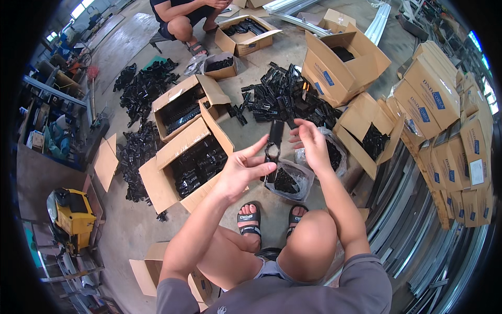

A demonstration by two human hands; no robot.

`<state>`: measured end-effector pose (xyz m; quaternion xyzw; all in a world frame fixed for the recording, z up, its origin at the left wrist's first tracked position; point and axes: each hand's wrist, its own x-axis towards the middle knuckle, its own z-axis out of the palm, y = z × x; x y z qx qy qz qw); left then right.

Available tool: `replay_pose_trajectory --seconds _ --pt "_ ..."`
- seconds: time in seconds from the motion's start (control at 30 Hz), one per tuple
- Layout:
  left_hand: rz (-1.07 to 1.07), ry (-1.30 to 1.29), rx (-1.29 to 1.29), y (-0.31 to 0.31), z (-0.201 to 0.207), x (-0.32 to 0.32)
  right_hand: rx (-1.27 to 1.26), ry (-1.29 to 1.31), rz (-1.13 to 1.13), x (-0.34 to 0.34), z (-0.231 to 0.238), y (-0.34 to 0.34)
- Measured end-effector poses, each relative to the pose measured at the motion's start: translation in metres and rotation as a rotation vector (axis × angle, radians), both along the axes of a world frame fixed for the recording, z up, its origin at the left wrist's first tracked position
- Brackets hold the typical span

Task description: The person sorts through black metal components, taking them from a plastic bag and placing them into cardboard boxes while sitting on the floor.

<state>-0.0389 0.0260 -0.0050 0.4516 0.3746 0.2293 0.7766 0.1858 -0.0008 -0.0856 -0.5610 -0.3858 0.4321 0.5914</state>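
My left hand (241,170) pinches a narrow black part (275,133) between thumb and fingers. This part stands roughly upright, with a flat upper piece and a ring-like opening lower down; its exact kind I cannot make out. Just right of it, my right hand (314,146) is raised with its fingers apart and slightly bent, and nothing shows in it. Below both hands sits a clear plastic bag (300,192) of small black pieces. A second plastic bag (342,159) of dark pieces lies behind my right wrist.
Open cartons (151,175) of black parts stand left of my hands. Loose black parts are heaped ahead (282,99) and at the left (137,162). Another open carton (349,124) stands right, near stacked boxes (426,99) and long metal profiles (402,235). A person (180,26) sits beyond.
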Motion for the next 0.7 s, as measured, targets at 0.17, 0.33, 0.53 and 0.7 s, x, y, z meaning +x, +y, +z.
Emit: replay_pose_trajectory --seconds 0.17,0.33,0.53,0.7 --pt "0.073 -0.029 -0.087 0.005 0.007 -0.007 -0.32 -0.877 0.235 0.024 -0.159 -0.034" --pt "0.095 0.001 -0.088 0.008 0.001 -0.015 -0.425 -1.031 0.376 0.0 -0.226 -0.061" --pt "0.128 0.054 -0.105 0.009 -0.001 -0.018 -0.336 -0.926 0.423 -0.017 -0.253 -0.066" --pt "0.12 0.052 -0.119 0.012 -0.003 -0.019 -0.406 -0.841 0.334 -0.026 -0.261 -0.067"
